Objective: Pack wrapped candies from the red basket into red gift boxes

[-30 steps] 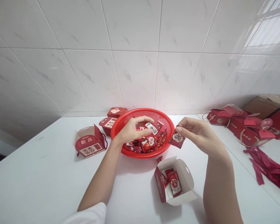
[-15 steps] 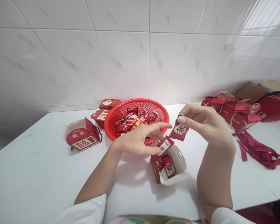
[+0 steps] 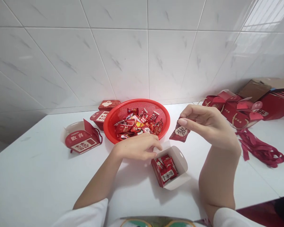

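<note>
Between thumb and fingers, my right hand pinches a red wrapped candy with a pale round label, held above and right of the small gift box. My left hand is empty, its fingers bent and apart, at the left rim of that open gift box. Inside the box lie several red packets, one with a white label on top. Just behind my left hand stands a red plastic basket, holding many red wrapped candies.
An open red gift box stands to the left, with closed red boxes beside the basket. More gift boxes, a cardboard box and a bundle of dark red ribbons lie at right. A tiled wall rises behind the table.
My left hand has let go of a white-labelled red packet, which now lies in the gift box, and has drawn back slightly left. My right hand keeps its candy almost still.
</note>
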A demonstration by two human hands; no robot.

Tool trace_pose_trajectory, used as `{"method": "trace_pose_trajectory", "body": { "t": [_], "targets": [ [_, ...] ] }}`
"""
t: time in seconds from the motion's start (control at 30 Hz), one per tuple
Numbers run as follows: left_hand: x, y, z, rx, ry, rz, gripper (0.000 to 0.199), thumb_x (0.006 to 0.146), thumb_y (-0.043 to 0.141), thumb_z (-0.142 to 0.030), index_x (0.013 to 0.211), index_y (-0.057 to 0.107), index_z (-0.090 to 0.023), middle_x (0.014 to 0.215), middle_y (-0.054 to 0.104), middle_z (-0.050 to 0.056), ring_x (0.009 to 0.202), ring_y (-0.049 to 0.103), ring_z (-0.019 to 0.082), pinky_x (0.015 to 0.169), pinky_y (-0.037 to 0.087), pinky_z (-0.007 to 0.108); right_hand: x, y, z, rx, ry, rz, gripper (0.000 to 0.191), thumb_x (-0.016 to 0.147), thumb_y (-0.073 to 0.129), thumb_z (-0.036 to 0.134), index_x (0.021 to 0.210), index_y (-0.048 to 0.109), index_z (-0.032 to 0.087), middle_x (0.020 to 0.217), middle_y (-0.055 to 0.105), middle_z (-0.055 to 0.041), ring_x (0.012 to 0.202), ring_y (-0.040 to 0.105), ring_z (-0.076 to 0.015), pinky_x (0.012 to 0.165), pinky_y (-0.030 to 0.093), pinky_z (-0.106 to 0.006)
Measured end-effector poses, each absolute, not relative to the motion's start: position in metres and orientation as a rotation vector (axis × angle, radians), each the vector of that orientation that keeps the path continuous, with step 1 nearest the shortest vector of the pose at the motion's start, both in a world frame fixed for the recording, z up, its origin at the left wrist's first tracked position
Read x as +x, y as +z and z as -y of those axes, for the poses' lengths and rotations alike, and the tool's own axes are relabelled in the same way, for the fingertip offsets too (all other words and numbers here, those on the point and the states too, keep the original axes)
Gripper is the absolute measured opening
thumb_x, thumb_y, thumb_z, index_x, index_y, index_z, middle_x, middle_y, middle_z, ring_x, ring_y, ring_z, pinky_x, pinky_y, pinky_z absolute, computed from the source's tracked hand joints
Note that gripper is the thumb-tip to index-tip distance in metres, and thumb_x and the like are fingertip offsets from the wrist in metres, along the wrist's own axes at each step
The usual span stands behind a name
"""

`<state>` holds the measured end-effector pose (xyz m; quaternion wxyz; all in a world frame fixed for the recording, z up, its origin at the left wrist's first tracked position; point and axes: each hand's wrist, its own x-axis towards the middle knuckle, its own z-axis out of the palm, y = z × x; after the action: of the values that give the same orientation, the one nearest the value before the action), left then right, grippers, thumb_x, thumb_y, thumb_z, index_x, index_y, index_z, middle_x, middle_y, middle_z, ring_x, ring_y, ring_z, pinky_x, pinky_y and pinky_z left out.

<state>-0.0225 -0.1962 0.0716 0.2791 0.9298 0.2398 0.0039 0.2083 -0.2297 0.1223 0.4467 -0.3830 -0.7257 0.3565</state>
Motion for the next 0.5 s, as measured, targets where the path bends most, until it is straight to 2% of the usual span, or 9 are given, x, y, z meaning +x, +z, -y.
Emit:
{"method": "trace_pose_trajectory", "body": {
  "t": [0.17, 0.3, 0.5],
  "targets": [
    [-0.029, 0.078, 0.193, 2.441, 0.094, -0.728, 0.029, 0.081, 0.058, -0.005, 0.099, 0.075, -0.02, 0.095, 0.071, 0.001, 0.085, 0.064, 0.015, 0.078, 0.043, 0.024, 0.202, 0.111, 0.216, -0.971, 0.789, 1.697, 0.034, 0.084, 0.073, 0.051, 0.075, 0.064, 0.019, 0.069, 0.065, -0.0014, 0.062, 0.061, -0.0143, 0.057, 0.053, -0.027],
    [-0.04, 0.084, 0.19, 2.403, 0.092, -0.735, 0.026, 0.085, 0.056, -0.006, 0.097, 0.075, -0.019, 0.097, 0.072, 0.001, 0.087, 0.065, 0.014, 0.079, 0.044, 0.023, 0.186, 0.089, 0.188, -0.984, 0.715, 1.605, 0.033, 0.088, 0.067, 0.051, 0.08, 0.062, 0.02, 0.073, 0.068, -0.0028, 0.067, 0.065, -0.0173, 0.063, 0.053, -0.031],
    [-0.05, 0.089, 0.188, 2.375, 0.097, -0.711, 0.021, 0.09, 0.057, -0.014, 0.1, 0.075, -0.019, 0.097, 0.074, 0.002, 0.086, 0.066, 0.014, 0.079, 0.045, 0.023, 0.175, 0.072, 0.168, -1.141, 0.578, 1.76, 0.025, 0.091, 0.062, 0.045, 0.092, 0.066, 0.021, 0.094, 0.075, -0.0061, 0.085, 0.069, -0.0204, 0.077, 0.054, -0.035]
  ]
}}
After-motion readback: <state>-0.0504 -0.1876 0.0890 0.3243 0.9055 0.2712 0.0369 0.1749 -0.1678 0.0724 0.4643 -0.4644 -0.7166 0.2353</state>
